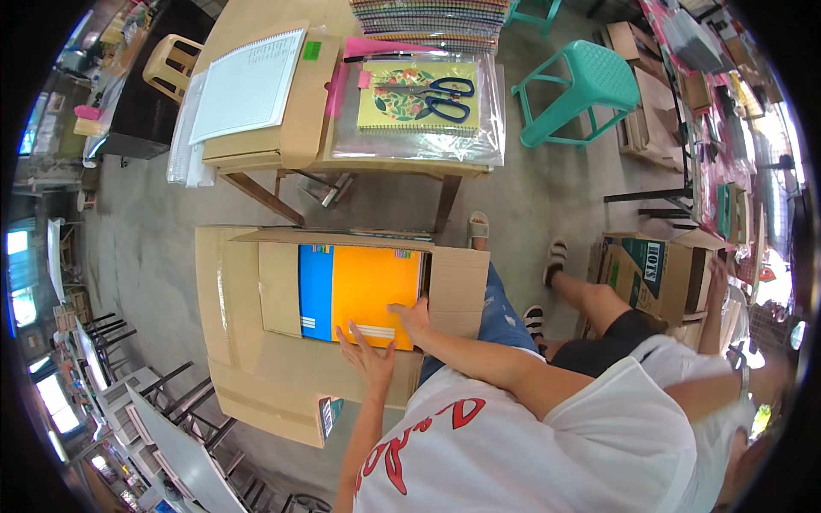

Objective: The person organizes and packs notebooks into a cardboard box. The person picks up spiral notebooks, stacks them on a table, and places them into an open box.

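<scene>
Hands [369,354] [412,321] at open carton [278,372], grey floor [150,222]

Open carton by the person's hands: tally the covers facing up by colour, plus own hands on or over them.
Blue cover: 1
Orange cover: 1
Own hands: 2 (left hand, right hand)
Total: 4

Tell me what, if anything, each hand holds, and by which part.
Whether anything is gripped cannot be told: the left hand touches the orange book at its lower edge, the right hand near its lower right corner.
</scene>
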Available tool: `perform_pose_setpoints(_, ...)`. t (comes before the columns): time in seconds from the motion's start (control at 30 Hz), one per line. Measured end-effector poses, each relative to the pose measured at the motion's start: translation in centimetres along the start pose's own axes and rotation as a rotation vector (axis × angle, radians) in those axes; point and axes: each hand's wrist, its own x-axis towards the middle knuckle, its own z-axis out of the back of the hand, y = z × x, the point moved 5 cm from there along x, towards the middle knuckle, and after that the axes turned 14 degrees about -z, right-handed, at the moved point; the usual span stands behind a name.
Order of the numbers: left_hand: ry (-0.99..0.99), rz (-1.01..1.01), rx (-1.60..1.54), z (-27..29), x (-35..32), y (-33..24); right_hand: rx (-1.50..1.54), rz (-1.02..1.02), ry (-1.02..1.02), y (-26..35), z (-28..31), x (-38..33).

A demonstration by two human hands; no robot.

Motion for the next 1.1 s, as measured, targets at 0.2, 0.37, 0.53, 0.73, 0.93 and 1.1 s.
perform_pose_setpoints(0.2,0.002,0.066,-0.087,0.8,0.1,1.0,0.166,0.036,0.136,-0.9,-1.0,2.9)
perform_pose_setpoints(0.37,-0.030,0.145,-0.160,2.3,1.4,1.4,0.159,-0.052,0.194,-1.2,-1.2,5.5)
perform_pose_setpoints(0.53,-0.121,0.157,-0.131,2.9,1.4,2.3,0.116,-0.334,-0.083,0.9,-1.1,2.8)
perform_pose_setpoints(0.73,-0.131,0.134,-0.133,3.6,2.3,0.7,-0.056,-0.230,-0.219,2.8,-1.0,-2.8)
perform_pose_setpoints(0.93,-0.154,0.124,-0.151,4.0,3.1,-0.4,-0.079,-0.306,-0.084,1.8,0.1,-2.6)
perform_pose_setpoints(1.1,-0.248,0.137,-0.134,5.5,2.4,0.3,-0.323,0.037,-0.133,2.5,0.1,-3.7)
